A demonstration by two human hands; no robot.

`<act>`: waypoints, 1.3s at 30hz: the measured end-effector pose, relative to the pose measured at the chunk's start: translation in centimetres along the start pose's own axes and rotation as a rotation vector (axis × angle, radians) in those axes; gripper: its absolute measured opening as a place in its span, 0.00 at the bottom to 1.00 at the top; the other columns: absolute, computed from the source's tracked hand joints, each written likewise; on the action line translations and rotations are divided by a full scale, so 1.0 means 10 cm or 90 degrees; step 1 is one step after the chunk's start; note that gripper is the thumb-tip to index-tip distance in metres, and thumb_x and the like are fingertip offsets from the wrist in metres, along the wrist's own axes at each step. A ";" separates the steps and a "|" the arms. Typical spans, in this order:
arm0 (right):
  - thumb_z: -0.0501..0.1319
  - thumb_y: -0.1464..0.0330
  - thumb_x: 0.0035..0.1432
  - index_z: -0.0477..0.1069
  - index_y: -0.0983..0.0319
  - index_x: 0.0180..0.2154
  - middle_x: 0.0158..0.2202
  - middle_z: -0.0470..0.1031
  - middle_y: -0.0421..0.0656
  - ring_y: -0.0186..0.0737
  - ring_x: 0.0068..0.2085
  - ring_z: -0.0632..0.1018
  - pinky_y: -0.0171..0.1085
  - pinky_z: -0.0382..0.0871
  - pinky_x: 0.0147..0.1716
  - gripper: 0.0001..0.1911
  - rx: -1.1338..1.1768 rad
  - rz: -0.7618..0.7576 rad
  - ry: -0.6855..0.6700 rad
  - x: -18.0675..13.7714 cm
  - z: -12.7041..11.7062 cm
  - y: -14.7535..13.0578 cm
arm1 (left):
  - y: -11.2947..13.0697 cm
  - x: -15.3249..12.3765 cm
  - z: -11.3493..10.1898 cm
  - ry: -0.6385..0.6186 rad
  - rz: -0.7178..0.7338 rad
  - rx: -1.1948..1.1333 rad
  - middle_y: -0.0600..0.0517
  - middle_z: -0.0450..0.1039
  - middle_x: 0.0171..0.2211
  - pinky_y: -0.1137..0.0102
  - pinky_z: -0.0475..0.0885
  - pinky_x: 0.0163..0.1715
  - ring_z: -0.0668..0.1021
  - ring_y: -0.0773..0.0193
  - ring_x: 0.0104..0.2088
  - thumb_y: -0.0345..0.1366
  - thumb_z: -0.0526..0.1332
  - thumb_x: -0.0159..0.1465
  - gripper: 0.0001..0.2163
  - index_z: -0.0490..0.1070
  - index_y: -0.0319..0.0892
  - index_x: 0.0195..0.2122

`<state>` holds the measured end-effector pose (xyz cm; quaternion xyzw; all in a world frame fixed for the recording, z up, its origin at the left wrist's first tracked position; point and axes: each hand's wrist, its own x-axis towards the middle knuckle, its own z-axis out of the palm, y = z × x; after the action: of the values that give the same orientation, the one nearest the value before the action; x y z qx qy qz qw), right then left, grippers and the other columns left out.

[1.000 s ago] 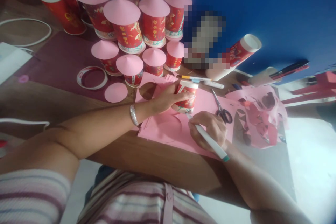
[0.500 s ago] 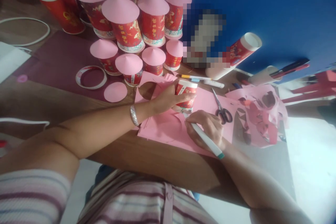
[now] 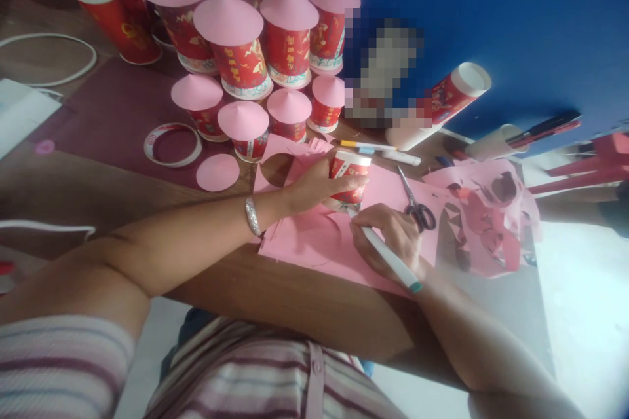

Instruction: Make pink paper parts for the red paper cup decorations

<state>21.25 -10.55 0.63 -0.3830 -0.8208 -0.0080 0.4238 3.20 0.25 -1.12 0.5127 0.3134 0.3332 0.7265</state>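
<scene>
My left hand is wrapped round a red patterned paper cup, its thumb lying across the front. The cup stands over sheets of pink paper. In my right hand is a white marker pen with a green end, its tip close to the cup's lower rim. Whether the tip touches the cup I cannot tell. Scissors with dark handles lie on the paper just beyond my right hand. Behind my left hand, several red cups wear pink paper cones, one being this small cup.
Left of the paper lie a pink paper disc and a roll of tape. Cut pink scraps are heaped at the right. Pens lie behind the cup. A tilted red cup and a pen holder stand farther back.
My right hand and the marker have shifted very slightly right. The whole view has moved a little; my left hand keeps its hold on the cup.
</scene>
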 end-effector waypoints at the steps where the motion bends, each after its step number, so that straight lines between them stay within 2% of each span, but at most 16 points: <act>1: 0.67 0.80 0.69 0.75 0.55 0.46 0.33 0.85 0.37 0.36 0.28 0.85 0.33 0.80 0.30 0.13 0.002 0.006 0.000 0.00 0.00 0.00 | 0.00 0.00 0.00 -0.002 0.000 0.004 0.54 0.81 0.39 0.71 0.79 0.37 0.84 0.63 0.39 0.51 0.82 0.57 0.27 0.72 0.44 0.48; 8: 0.66 0.79 0.69 0.75 0.55 0.45 0.31 0.85 0.36 0.37 0.27 0.85 0.33 0.81 0.29 0.13 -0.010 0.006 -0.007 0.00 -0.02 0.00 | -0.01 0.01 0.00 0.006 -0.007 -0.008 0.55 0.81 0.39 0.71 0.79 0.36 0.84 0.64 0.39 0.50 0.84 0.56 0.29 0.73 0.44 0.49; 12: 0.65 0.79 0.71 0.74 0.55 0.46 0.31 0.84 0.37 0.36 0.27 0.84 0.34 0.80 0.28 0.12 0.004 0.002 0.005 0.00 -0.02 -0.02 | 0.01 0.01 0.01 -0.011 0.006 -0.015 0.56 0.79 0.36 0.70 0.79 0.36 0.83 0.64 0.37 0.53 0.83 0.57 0.27 0.72 0.44 0.45; 19: 0.66 0.78 0.72 0.73 0.56 0.46 0.32 0.81 0.37 0.36 0.28 0.82 0.35 0.79 0.30 0.11 0.042 -0.018 -0.017 -0.01 0.03 -0.05 | 0.06 -0.02 0.04 -0.003 -0.031 -0.030 0.58 0.78 0.35 0.72 0.79 0.34 0.83 0.66 0.35 0.53 0.85 0.53 0.31 0.70 0.45 0.46; 32: 0.66 0.78 0.74 0.73 0.56 0.46 0.32 0.81 0.37 0.35 0.28 0.82 0.34 0.77 0.30 0.10 0.026 -0.001 -0.011 0.00 0.04 -0.05 | 0.04 -0.01 0.04 -0.043 0.010 -0.032 0.59 0.76 0.31 0.74 0.77 0.31 0.80 0.68 0.30 0.52 0.83 0.57 0.27 0.69 0.45 0.41; 39: 0.66 0.79 0.72 0.74 0.55 0.47 0.34 0.84 0.37 0.35 0.30 0.85 0.33 0.80 0.31 0.12 0.007 -0.006 -0.001 0.01 0.06 -0.04 | 0.01 -0.01 0.03 -0.006 -0.003 -0.028 0.58 0.81 0.36 0.73 0.80 0.34 0.85 0.66 0.35 0.46 0.85 0.57 0.28 0.70 0.44 0.47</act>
<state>20.58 -10.53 0.47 -0.3768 -0.8229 -0.0047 0.4253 3.38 -0.01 -0.93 0.4977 0.3036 0.3359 0.7398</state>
